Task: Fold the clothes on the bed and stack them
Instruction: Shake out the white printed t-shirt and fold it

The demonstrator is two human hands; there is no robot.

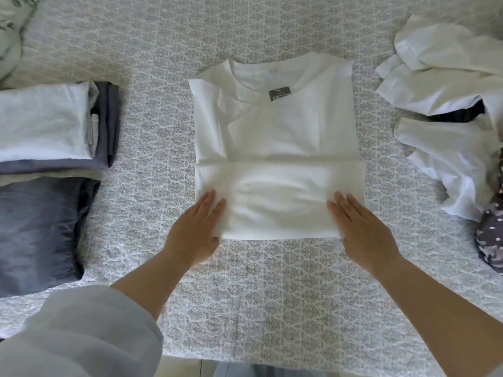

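One white T-shirt [275, 148] lies flat at the centre of the patterned bedspread [272, 281], collar at the far end, with a grey label [279, 93] showing inside the neckline. Its side panels are turned inward, and its near hem section is folded up over the body, forming a band across the near third of the garment.

Both hands rest on that folded band. The left hand [197, 229] lies flat on the band's left near corner, fingers straight and together, gripping nothing. The right hand [359, 227] lies flat on the right near corner in the same manner, fingers extended, holding nothing. A pale grey sleeve [81, 330] covers the left upper arm; the right forearm is bare.

On the left side of the bed sits one stack of folded clothes [51, 148]: a light grey piece on top, dark grey-blue pieces beneath and nearer. The exact count of layers cannot be told.

On the right side lies one loose heap of unfolded clothes [446, 110], mostly white, with a dark item partly visible within it and a dark patterned fabric [490, 235] at its near edge.

No containers are in view.
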